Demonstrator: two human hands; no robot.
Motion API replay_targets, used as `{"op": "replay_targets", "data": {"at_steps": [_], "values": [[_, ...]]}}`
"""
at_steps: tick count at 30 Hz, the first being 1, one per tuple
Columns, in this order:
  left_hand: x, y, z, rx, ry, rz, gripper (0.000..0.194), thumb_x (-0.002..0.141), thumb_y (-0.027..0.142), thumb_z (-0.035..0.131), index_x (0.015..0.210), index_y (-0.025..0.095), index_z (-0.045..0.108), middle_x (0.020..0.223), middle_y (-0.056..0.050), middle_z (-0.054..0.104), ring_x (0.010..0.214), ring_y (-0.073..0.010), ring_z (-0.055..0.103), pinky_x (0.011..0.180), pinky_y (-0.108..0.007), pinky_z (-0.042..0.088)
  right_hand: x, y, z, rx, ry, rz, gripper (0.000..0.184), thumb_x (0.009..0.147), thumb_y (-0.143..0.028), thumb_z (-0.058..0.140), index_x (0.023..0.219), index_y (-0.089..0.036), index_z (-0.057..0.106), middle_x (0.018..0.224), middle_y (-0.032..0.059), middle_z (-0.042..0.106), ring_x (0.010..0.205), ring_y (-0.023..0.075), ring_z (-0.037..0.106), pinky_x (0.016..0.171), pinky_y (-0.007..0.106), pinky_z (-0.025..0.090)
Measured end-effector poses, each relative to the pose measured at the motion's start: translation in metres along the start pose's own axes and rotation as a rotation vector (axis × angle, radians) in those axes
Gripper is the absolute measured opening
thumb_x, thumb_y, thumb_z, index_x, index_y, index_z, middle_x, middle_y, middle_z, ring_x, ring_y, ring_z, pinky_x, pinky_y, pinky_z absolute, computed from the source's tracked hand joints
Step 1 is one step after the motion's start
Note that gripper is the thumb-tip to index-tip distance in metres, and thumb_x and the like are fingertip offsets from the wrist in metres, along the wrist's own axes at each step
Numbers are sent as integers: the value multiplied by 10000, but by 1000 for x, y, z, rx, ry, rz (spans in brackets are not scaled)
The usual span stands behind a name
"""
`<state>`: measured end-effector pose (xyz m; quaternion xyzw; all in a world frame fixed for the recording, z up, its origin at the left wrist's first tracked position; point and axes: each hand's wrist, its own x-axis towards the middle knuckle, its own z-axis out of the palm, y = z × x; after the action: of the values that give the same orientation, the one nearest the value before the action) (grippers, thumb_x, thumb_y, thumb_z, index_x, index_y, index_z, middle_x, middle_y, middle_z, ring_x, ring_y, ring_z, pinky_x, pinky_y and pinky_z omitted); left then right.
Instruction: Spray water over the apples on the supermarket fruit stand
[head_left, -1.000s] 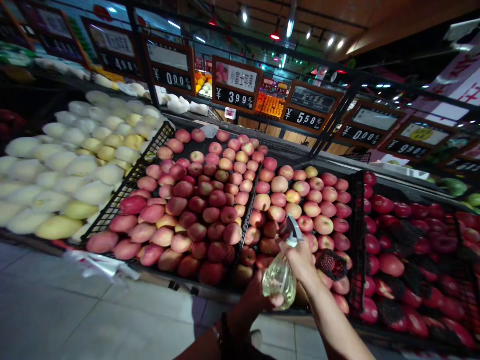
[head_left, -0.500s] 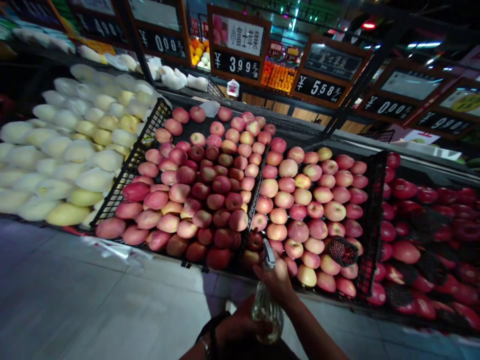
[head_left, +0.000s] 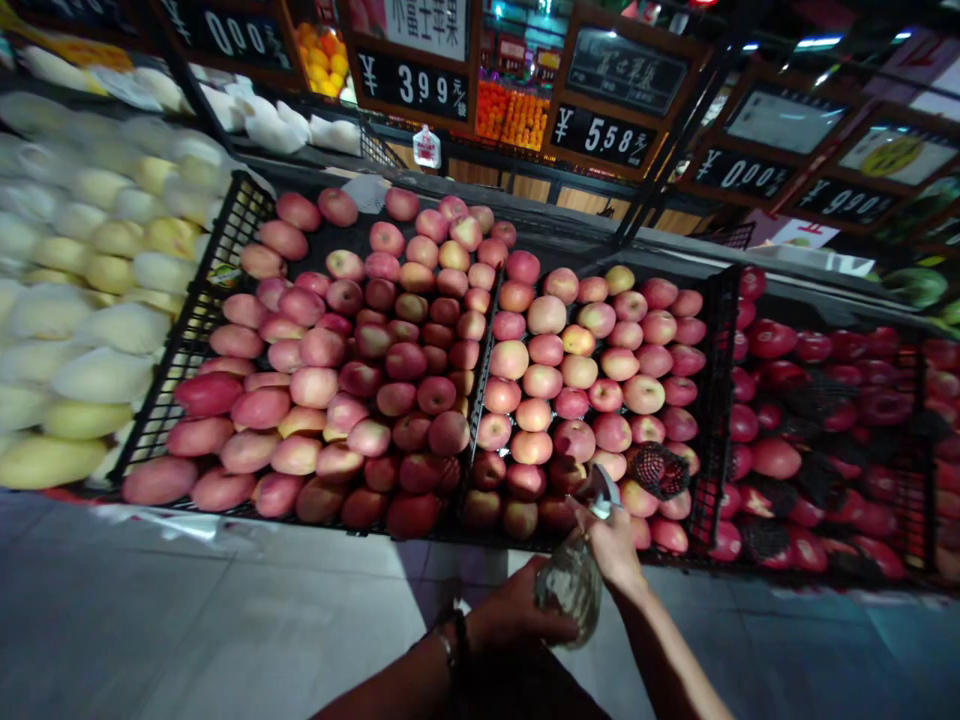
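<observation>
A clear ribbed spray bottle with a pale trigger head stands tilted in front of the apple display, low in view. My right hand is closed around the neck and trigger head, whose nozzle points over the front apples. Wrapped against the lower body of the bottle is my left hand, with dark bands on its wrist. Just beyond lie the pink-red apples of the middle section. A black foam net rests on them, right of the trigger head.
More apples fill the section to the left, behind a black crate wall. Pale wrapped fruit lies at far left, darker red fruit at right. Price signs hang above the back edge. Grey floor tiles lie in front.
The view has shifted right and closer to the display. Both hands and the spray bottle have moved right, and the trigger head has turned, its nozzle now toward the left.
</observation>
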<state>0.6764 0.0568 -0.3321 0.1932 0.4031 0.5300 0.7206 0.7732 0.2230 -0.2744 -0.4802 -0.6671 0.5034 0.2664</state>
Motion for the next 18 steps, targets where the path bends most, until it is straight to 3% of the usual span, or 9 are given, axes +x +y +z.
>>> {"op": "replay_targets", "data": {"at_steps": [6,10,14,18], "values": [[45,11,44,122,-146,-39,1014,519,474,1118,1330,218,566,971,-13,734,760,-160,659,726,-319,513,12,9,-83,143,190,137,431,745,-537,948,941,-184,798,811,45,780,740,229,668,708,352,530],[59,12,61,248,-193,-88,964,555,476,1076,1343,195,596,916,-10,741,726,-169,659,658,-302,515,-2,33,-115,277,395,226,490,671,-487,1002,985,-191,772,805,14,757,700,205,649,676,335,511],[64,-4,58,258,-156,-192,920,544,484,1093,1294,201,640,956,-23,754,768,-201,697,679,-319,536,-18,59,-119,288,482,299,444,663,-493,973,879,-199,721,717,-20,694,615,172,569,595,318,447],[60,-25,42,149,-112,-214,838,569,475,1113,1226,217,661,1015,-21,715,863,-216,685,742,-338,530,-20,76,-99,220,430,305,466,663,-543,925,903,-178,760,750,14,737,676,209,633,647,341,495]]}}
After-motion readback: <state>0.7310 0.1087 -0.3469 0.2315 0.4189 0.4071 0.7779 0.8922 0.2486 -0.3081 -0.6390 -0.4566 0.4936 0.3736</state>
